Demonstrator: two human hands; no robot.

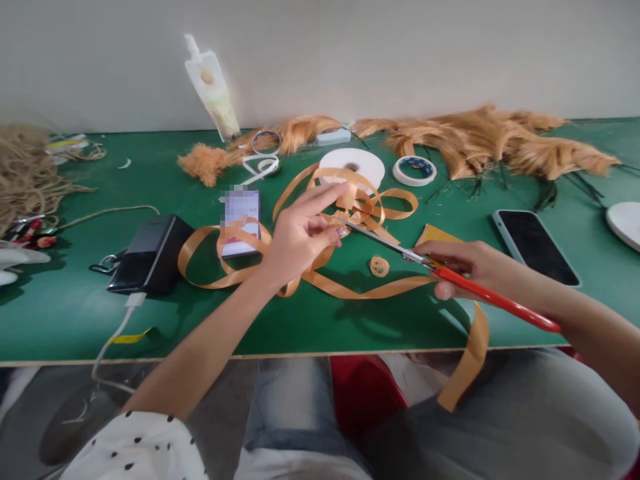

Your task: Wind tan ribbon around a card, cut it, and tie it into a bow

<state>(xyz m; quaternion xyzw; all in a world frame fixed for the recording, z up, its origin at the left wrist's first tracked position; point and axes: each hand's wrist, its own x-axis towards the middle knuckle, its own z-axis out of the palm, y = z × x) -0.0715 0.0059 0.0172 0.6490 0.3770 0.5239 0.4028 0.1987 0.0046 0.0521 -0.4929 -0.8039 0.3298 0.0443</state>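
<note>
My left hand (303, 233) is over the middle of the table, thumb and fingers pinched on a short piece of orange ribbon. My right hand (477, 267) is closed around red-handled scissors (400, 250). The tips of their metal blades reach to the ribbon at my left fingertips. A long orange ribbon (370, 291) lies in loose loops around and under my left hand and runs toward my right hand. One ribbon end (467, 367) hangs over the front edge. Behind my left hand lies a white spool (363, 163). A small orange coil (379, 266) rests below the blades.
Bundles of tan fibre (465, 143) lie along the wall. A phone (536, 247) is at the right, another phone (245, 250) by the ribbon. A black device (153, 253) with a white cable stands left. A tape roll (414, 171) sits behind; twine (30, 173) is far left.
</note>
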